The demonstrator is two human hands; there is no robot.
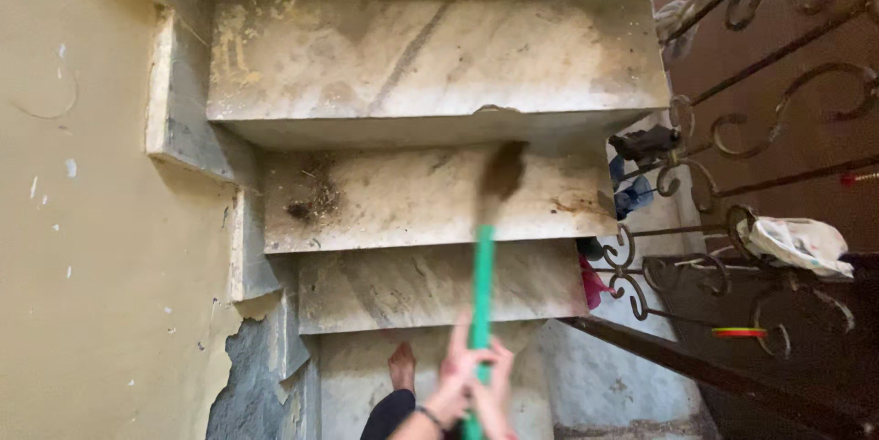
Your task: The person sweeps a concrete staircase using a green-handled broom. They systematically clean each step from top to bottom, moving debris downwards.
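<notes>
Both hands, left (pixel 449 383) and right (pixel 490 399), clamped shut round green broom handle (pixel 482 275). Bristles (pixel 503 171) blurred above dusty step (pixel 430 197). Risked flicking dirt pile (pixel 311 202) downstairs onto bare foot (pixel 401 369).

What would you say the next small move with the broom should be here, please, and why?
Probably draw the broom head leftward along the step toward the dirt pile. Both hands hold the green handle, and the head sits right of that pile.

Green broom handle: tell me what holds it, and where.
Both hands grip the green broom handle at its near end, brush head on the dusty step.
</notes>
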